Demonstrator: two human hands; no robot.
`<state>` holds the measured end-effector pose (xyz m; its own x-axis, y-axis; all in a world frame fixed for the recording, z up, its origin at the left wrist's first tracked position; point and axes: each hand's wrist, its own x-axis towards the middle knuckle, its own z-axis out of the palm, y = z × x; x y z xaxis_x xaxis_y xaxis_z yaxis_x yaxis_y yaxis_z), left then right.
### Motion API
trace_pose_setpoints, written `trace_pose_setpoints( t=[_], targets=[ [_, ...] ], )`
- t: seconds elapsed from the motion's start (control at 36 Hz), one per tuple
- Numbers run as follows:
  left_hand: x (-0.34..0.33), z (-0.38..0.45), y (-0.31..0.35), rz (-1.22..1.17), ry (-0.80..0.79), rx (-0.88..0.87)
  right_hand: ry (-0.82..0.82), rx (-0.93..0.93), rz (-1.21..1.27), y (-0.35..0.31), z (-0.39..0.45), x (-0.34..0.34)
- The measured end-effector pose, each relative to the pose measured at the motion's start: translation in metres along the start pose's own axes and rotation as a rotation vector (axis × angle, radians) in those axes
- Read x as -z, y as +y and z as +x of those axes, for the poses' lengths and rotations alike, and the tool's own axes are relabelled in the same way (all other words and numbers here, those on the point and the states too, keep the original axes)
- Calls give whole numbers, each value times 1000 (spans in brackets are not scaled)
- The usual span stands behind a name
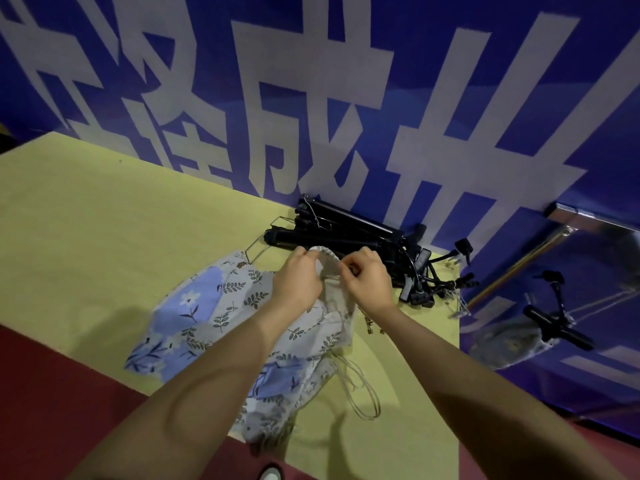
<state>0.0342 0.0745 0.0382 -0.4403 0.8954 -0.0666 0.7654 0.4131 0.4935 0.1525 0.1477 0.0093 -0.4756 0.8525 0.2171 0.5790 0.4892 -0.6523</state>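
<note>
Your left hand (298, 278) and right hand (369, 282) both hold the bag (207, 306) by its mouth. The two hands are close together, with the gathered rim arching between them. Your left fingers are curled over the rim from the left. Your right fingers are curled tight and pinch the rim on its right side; whether they pinch hem or cord cannot be told.

The rest of the bag, pale cloth with leaf prints and blue patches, lies slack under your forearms. It spreads left over the middle of the tabletop (86, 220) and runs back to the near edge, where its end reaches the edge. The cords (360, 393) loop loosely on the tabletop just right of the bag, near that edge.

A pile of black hangers (346, 233) fills the far right corner, just beyond your hands and touching the wall.

The tabletop is yellowish. Behind it and along its right side runs a blue banner (450, 98) with large white characters. A shiny panel (554, 306) to the right mirrors the hangers. The floor (52, 393) at the near edge is red.
</note>
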Motion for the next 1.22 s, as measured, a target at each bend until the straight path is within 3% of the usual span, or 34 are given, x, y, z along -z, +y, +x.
trace_pose_setpoints(
  t=[0.22,0.42,0.67,0.89,1.22],
  targets=[
    [15,37,-5,-12,92,2,-5,-81,-133,6,52,-4],
    [12,62,-22,129,-7,20,-309,-58,-433,27,87,-18],
    [-6,80,-42,131,-43,12,-349,3,-868,34,112,-48],
    [-11,83,-46,249,-8,-67,-439,-36,-751,34,120,-58],
    [-9,74,-36,314,7,-137,-257,19,-742,20,103,-17]
  ],
)
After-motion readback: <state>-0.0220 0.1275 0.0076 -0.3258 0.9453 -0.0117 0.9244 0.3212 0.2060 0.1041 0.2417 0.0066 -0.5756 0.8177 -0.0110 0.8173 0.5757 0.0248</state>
